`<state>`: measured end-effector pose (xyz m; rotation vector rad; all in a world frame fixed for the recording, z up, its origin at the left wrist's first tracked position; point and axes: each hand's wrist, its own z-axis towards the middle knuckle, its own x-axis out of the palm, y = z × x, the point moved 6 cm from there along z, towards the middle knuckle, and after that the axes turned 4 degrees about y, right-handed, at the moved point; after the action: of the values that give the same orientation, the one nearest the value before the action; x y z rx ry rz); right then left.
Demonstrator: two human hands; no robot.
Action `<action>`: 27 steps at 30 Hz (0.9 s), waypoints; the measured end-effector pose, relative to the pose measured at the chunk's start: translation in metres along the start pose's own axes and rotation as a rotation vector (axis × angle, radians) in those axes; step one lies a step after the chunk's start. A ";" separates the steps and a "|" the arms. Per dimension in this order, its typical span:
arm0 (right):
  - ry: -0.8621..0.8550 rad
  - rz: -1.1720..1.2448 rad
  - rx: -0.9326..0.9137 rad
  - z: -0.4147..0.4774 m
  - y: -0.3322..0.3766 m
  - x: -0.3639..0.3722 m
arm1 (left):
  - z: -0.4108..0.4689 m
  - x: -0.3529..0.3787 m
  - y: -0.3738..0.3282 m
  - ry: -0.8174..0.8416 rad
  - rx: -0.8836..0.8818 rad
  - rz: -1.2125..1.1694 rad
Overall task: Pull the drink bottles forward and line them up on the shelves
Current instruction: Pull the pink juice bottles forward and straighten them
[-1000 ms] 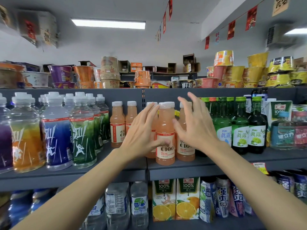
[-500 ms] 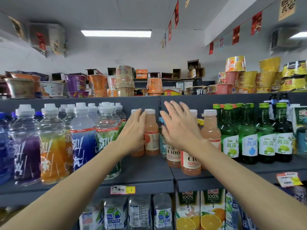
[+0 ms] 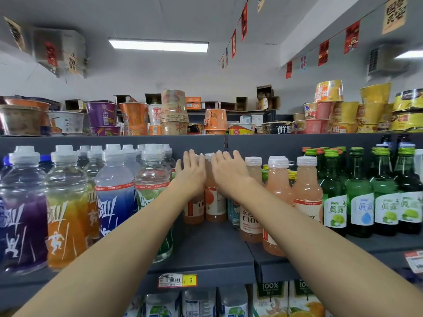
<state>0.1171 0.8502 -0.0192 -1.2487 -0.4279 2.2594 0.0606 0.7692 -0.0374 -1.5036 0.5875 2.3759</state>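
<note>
Two pink-orange juice bottles stand far back on the grey shelf: the left rear bottle and the right rear bottle. My left hand reaches in over the left one, fingers straight, past its top. Beside the right one, my right hand is stretched out the same way, fingers straight. A white cap shows between the hands. Whether the fingertips touch the backs of the bottles is hidden. Three more pink juice bottles stand further forward on the right.
Large sports-drink bottles crowd the shelf to the left. Green glass bottles fill the right. Noodle cups sit on the shelf above. Water bottles and juice cartons stand below, under a yellow price tag.
Both hands have left the front pink bottles and moved left and deeper into the shelf, onto the two rear bottles. The view has shifted left and closer.
</note>
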 end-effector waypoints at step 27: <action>0.195 0.713 0.097 0.034 -0.030 -0.025 | 0.012 -0.052 0.006 -0.125 -0.204 -0.570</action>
<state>0.1076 0.8593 0.0305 -1.7452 0.2463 2.6296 0.0710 0.7692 0.0147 -1.3522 -0.1131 2.0923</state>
